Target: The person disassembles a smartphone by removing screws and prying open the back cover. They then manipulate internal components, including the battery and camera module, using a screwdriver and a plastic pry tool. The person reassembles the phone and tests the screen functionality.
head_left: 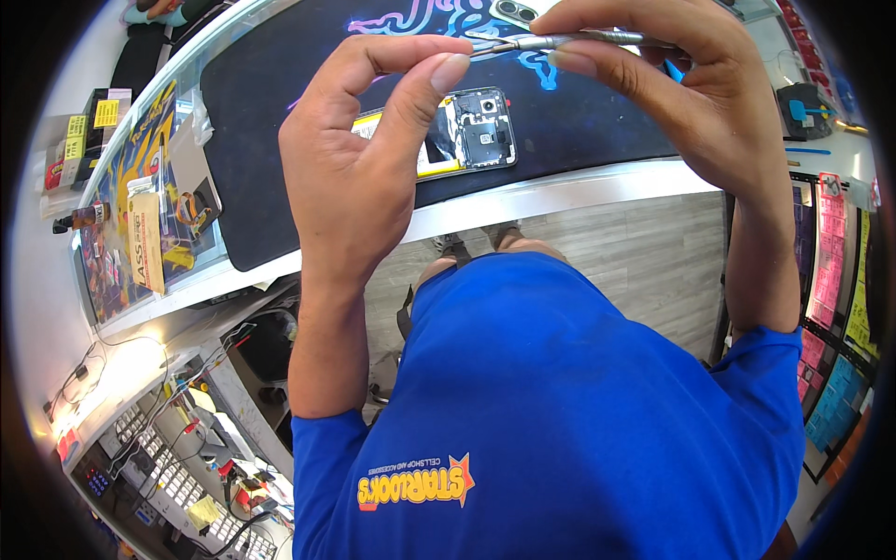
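Note:
Above the dark mat I hold a slim silver pen-shaped tool (537, 43) level between both hands. My right hand (695, 84) is closed round its shaft with thumb and fingers. The thumb and forefinger of my left hand (350, 140) pinch at its thin, dark tip, which they partly hide; the exact kind of tool cannot be made out. Below, a phone with its back off (485, 135) lies on the mat, showing its inner parts and a yellow-edged battery. My left hand covers part of it. Beyond the tool is a pale part with camera lenses (515, 12).
The dark mat (252, 187) with a coloured design lies on a white-edged glass counter (560, 187). At left are a small bottle (89, 217), cards and boxes. A blue tool (807, 150) lies at right, near racks of coloured packets (829, 252). A cluttered shelf (177, 476) stands lower left.

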